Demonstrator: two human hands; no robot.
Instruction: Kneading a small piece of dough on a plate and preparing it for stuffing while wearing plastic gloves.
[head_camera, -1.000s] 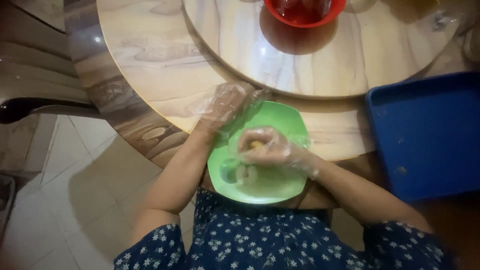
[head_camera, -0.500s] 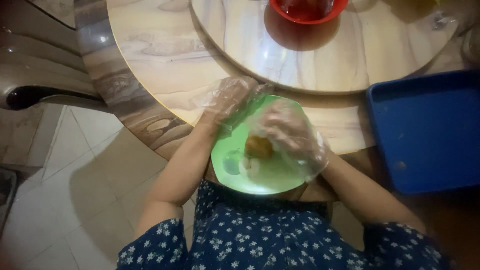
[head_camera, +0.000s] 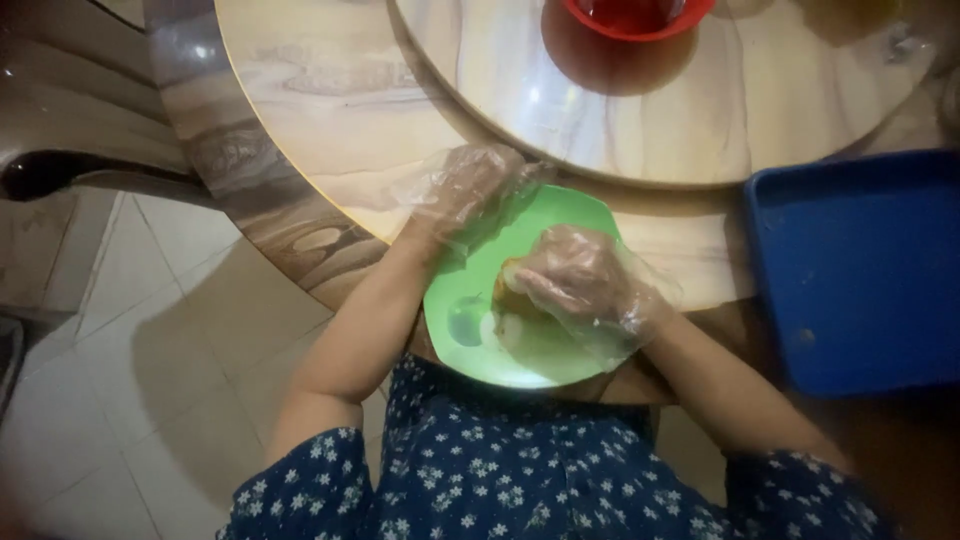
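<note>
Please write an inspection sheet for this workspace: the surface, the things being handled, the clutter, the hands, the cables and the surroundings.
Surface: round marble-pattern table with a raised round centre plate.
Things handled: green plate at the table edge; a small yellowish food piece on it, partly hidden.
Clutter: red bowl on the centre plate; blue tray at the right.
Hands: both in clear plastic gloves; left hand rests on the plate rim; right hand covers the food, grip unclear.
Cables: nothing seen.
Surroundings: pale tiled floor; dark chair part at the left.
</note>
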